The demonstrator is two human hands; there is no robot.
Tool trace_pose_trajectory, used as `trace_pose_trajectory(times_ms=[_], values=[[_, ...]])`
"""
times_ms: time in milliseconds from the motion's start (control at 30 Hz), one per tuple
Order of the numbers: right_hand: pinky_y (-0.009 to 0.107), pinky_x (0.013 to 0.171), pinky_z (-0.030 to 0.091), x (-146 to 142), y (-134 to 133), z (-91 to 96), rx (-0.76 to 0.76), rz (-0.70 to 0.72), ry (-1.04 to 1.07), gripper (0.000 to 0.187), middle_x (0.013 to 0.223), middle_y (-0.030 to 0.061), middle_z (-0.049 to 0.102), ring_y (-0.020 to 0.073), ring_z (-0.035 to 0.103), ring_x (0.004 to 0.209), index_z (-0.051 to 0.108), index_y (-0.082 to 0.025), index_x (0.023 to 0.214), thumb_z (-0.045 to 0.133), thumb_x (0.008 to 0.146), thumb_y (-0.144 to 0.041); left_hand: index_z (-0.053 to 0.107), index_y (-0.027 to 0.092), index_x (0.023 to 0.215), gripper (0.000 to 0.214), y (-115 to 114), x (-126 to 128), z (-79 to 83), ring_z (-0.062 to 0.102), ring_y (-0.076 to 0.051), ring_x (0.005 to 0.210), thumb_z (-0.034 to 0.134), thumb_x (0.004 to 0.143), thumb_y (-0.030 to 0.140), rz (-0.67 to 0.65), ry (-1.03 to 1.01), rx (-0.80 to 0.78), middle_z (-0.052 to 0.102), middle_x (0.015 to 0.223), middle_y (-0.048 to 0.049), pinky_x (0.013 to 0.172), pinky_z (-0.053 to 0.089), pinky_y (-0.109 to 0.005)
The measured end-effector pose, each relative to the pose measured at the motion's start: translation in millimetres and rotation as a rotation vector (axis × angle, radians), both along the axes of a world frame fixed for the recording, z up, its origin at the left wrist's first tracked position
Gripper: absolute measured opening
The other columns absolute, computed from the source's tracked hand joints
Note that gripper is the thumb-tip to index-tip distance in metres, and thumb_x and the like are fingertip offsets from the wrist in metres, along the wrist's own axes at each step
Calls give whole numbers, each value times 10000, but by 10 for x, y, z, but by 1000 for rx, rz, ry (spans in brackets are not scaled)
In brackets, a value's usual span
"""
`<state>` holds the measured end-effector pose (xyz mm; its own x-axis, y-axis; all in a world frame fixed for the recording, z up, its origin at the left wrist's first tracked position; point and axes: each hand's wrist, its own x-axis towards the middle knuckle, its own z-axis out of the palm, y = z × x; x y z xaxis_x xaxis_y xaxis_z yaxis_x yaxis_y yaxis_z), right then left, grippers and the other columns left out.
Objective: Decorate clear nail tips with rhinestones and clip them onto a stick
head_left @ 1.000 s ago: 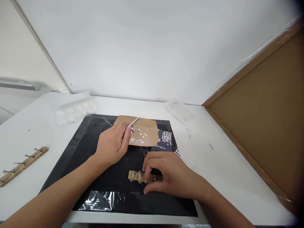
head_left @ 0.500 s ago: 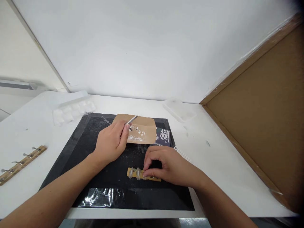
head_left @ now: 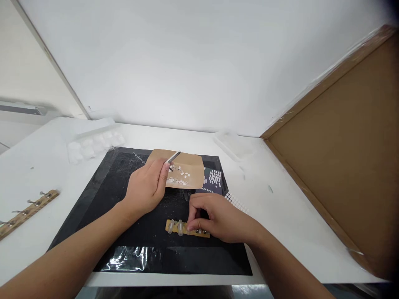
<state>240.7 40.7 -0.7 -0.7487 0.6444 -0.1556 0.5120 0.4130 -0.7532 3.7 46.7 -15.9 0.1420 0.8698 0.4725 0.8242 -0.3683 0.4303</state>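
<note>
My left hand is closed round metal tweezers, whose tips rest over a brown paper sheet strewn with small white pieces. My right hand pinches at a small wooden strip that carries clear plastic caps on its left end. The strip lies on a black mat, near the mat's front. The right fingers cover the strip's right half.
A dark sheet with rows of white stickers lies right of the brown paper. A wooden rack with metal hooks sits at the far left. Clear plastic trays stand at the back. A cardboard panel walls the right side.
My right hand has curled from flat over the strip into a pinch on it. The left hand with the tweezers has stayed over the brown paper.
</note>
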Motion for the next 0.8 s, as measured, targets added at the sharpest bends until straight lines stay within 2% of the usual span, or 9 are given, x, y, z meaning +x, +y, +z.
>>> trace_pose_trajectory(times_ms=[200,367,500,567,633,733,800], values=[[252,680,488,18,47,-44,-89,6,28,237,822,-12,747,138,674,754,748,-214,822,797,880,-438,633,193,1105,381,0,-2,-17,702,-239,903,294,1099,368,1,14,-5,735,981,-63,795,510,-353],[261,692,525,69,71,-78,-85,-4,117,291,847,5,767,150,698,752,741,-205,864,840,821,-476,629,189,1074,381,8,-16,-4,706,-251,928,293,1099,366,-5,16,-11,724,978,-68,801,504,-362],[266,738,531,130,113,-3,-41,-41,183,192,873,-11,775,148,713,795,746,-232,890,757,914,-422,629,199,1081,379,10,-25,0,701,-251,902,295,1098,379,0,26,-2,725,971,-56,780,497,-367],[275,749,521,197,171,37,52,-155,184,193,857,-18,771,150,712,798,741,-244,887,661,984,-391,629,207,1094,375,7,-28,0,701,-248,893,297,1097,382,-1,26,-5,726,974,-48,775,496,-365],[286,731,501,316,260,58,201,-356,140,243,827,-20,767,157,706,771,731,-253,902,562,1029,-374,629,212,1106,371,6,-31,-2,702,-246,900,299,1097,382,-1,21,-5,728,986,-45,777,497,-363],[301,708,471,618,427,44,449,-762,14,244,846,-17,776,175,710,767,710,-276,1055,474,1038,-332,632,212,1099,373,9,-33,-9,702,-246,919,301,1097,386,0,16,-7,730,1002,-50,780,499,-359],[295,683,468,882,540,5,456,-1049,42,276,854,3,784,182,731,786,672,-251,1093,406,1037,-294,636,210,1100,385,13,-35,-17,700,-247,912,296,1099,391,-1,21,-10,729,990,-52,779,501,-362]])
